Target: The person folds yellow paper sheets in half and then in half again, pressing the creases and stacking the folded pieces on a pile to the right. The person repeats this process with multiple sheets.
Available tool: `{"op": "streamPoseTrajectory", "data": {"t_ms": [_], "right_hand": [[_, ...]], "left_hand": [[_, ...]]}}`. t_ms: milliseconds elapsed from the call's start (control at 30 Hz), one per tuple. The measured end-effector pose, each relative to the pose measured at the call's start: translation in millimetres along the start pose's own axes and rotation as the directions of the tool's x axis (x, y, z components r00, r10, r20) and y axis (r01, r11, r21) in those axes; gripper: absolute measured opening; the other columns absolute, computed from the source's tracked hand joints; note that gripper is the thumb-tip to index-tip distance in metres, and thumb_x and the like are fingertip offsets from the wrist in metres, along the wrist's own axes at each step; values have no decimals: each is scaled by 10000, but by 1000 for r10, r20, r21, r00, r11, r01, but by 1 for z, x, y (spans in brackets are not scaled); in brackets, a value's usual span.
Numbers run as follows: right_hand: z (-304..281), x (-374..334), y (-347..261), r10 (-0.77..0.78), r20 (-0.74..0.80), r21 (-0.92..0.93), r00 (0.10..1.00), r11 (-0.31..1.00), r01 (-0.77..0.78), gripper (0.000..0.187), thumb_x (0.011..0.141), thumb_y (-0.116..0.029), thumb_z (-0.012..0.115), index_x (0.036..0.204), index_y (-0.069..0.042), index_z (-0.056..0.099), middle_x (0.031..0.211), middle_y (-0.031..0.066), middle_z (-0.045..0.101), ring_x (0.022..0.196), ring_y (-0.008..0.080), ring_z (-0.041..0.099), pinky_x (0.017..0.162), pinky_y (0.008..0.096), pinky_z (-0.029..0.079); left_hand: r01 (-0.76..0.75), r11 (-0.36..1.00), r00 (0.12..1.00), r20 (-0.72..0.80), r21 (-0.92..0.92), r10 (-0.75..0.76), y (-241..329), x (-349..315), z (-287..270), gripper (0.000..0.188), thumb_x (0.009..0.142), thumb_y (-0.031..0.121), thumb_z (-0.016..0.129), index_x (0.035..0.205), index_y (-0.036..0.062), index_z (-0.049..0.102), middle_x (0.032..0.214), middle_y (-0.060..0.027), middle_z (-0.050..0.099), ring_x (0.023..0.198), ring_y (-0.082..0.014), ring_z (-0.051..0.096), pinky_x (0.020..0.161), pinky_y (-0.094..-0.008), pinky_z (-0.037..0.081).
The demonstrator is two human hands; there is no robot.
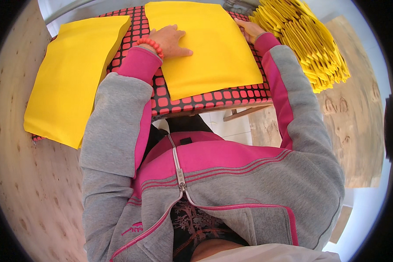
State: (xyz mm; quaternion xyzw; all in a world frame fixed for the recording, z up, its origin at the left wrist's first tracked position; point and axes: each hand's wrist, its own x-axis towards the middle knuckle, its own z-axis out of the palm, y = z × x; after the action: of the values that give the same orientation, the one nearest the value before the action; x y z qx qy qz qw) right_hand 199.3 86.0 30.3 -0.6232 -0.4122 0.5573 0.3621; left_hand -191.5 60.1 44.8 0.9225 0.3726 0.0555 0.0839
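Observation:
A flat yellow fabric piece [214, 48] lies before me on a table covered with a red-and-black patterned cloth. My left hand [170, 41] rests on its left part, palm down, with the fingers spread and a red bead bracelet at the wrist. At the fabric's far right edge is my right hand [249, 29]; its fingers are closed at that edge, their tips partly hidden. To the left lies a thick stack of flat yellow fabric [70, 74]. Beyond my right wrist a tall pile of folded yellow fabric pieces [308, 43] leans in layers.
The patterned tablecloth [161, 94] shows around the fabric, and the table's near edge faces my body. A wooden board surface [349, 118] is at the right, under the folded pile. Another wooden surface [35, 174] spreads at the left. Pale tiles [231, 129] show below the table.

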Motion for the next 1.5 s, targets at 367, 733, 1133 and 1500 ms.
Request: {"op": "streamPoseTrajectory", "data": {"t_ms": [367, 733, 1133, 1500], "right_hand": [[62, -32, 4, -758, 425, -896, 495, -431, 109, 182, 875, -214, 668, 1016, -102, 639, 1013, 117, 681, 901, 334, 700, 725, 433, 566], [-1, -35, 12, 21, -185, -146, 983, 988, -49, 316, 1034, -326, 618, 1095, -26, 694, 913, 28, 729, 693, 108, 669, 578, 277, 551], [54, -68, 25, -794, 268, -953, 545, -301, 31, 128, 921, -199, 633, 901, -74, 649, 904, 81, 713, 850, 268, 715, 657, 400, 570], [-18, 2, -21, 81, -112, -276, 990, 955, -109, 283, 1036, -360, 615, 1114, -99, 692, 947, -20, 735, 791, 77, 691, 742, 240, 572]], "left_hand": [[-21, 1000, 1000, -13, 12, 21, -1, 3, 0, 796, 840, 605, 689, 1400, 47, 595, 1395, -183, 567, 1322, -344, 534, 1068, -509, 435], [-11, 1000, 1000, -8, 14, 12, -7, 5, 4, 804, 844, 623, 674, 1398, 46, 597, 1413, -183, 563, 1332, -346, 529, 1073, -503, 426], [-24, 1000, 1000, -11, 18, 25, -4, 1, 5, 811, 842, 636, 666, 1384, 36, 605, 1387, -202, 578, 1305, -361, 552, 1061, -480, 444], [-14, 1000, 1000, -10, -9, 14, -7, 4, 4, 808, 850, 610, 681, 1407, 31, 591, 1416, -208, 562, 1325, -356, 538, 1108, -464, 417]]}}
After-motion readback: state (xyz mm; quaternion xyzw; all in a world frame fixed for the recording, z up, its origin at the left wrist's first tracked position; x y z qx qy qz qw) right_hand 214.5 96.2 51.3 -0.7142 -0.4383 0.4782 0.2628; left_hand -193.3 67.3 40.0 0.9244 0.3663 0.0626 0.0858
